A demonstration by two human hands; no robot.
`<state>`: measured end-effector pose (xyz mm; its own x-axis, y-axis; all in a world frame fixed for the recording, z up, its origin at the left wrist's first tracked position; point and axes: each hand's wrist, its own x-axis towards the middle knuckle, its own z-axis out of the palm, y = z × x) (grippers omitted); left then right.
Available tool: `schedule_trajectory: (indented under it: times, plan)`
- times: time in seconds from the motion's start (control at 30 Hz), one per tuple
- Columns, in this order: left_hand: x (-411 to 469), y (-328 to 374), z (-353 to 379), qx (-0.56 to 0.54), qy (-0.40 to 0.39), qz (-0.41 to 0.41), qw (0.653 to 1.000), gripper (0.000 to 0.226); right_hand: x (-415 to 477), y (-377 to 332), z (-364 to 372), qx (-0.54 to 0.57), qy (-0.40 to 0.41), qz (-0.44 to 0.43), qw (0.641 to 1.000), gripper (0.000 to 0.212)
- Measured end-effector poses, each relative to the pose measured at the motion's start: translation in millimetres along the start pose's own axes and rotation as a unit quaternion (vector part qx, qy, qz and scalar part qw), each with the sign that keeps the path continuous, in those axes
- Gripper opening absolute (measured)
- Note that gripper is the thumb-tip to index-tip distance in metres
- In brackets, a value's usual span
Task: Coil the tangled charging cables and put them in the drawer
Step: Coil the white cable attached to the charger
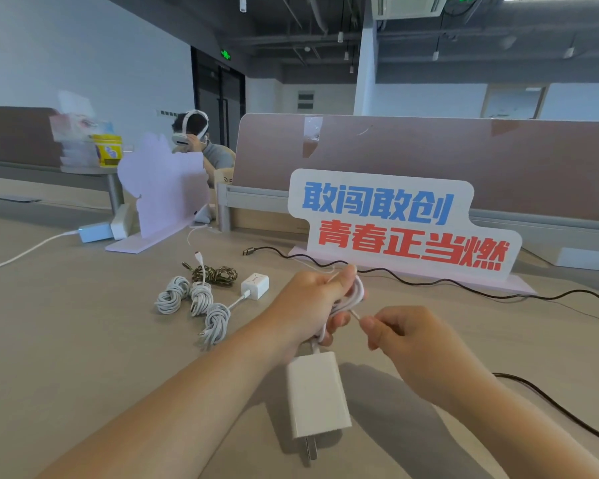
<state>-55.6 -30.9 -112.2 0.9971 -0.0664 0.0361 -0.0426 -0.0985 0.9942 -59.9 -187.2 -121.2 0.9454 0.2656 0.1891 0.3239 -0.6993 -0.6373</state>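
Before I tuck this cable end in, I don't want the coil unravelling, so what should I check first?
1. Left hand grips the white coil: ok.
2. Right hand pinches the free end: ok.
3. Charger attached below the coil: ok.
4. Black cable coiled: not ok, it lies loose on the table.
5. Drawer in view: not ok.
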Motion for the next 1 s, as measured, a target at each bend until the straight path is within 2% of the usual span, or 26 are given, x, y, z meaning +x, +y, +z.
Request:
schedule_trajectory:
  times: [0.23, 0.37, 0.47, 0.53, 0.6, 0.7, 0.83, 0.93, 1.0]
  plan:
    - [12.4, -8.3, -12.5, 0.049, 0.086, -0.004, 0.995, 0.060, -9.3, -15.3, 4.0, -0.063, -0.008, -0.078, 0.995, 0.036]
    - [11.1, -6.5, -16.2, 0.080, 0.114, 0.029, 0.990, 0.055, -15.4, -23.5, 8.4, -0.091, -0.003, -0.125, 0.988, 0.038]
    - [5.2, -3.5, -13.4, 0.162, 0.118, 0.078, 0.977, 0.045, -20.9, -24.4, 5.4, -0.131, -0.018, -0.168, 0.977, 0.037]
    - [3.0, -3.4, -9.4, 0.233, 0.086, 0.110, 0.962, 0.053, -22.8, -21.0, -1.9, -0.162, -0.019, -0.202, 0.966, 0.037]
    - [1.9, -2.1, -6.7, 0.296, 0.052, 0.120, 0.946, 0.064, -20.0, -16.7, -9.4, -0.178, 0.021, -0.269, 0.946, 0.031]
    - [-4.0, 0.2, -3.6, 0.260, -0.046, 0.118, 0.957, 0.079, -14.8, -10.9, -18.4, -0.163, 0.133, -0.342, 0.916, 0.010]
    - [-8.2, -6.9, -1.8, 0.159, -0.139, 0.100, 0.972, 0.084, -8.2, -4.1, -20.5, -0.101, 0.217, -0.280, 0.929, 0.019]
    - [-6.6, -9.4, -0.9, 0.211, -0.170, 0.127, 0.954, 0.067, -1.7, 5.2, -18.4, -0.063, 0.213, -0.256, 0.941, 0.009]
    - [-6.8, -8.9, 0.3, 0.220, -0.175, 0.124, 0.951, 0.048, 0.8, 7.9, -17.6, -0.027, 0.192, -0.208, 0.959, 0.014]
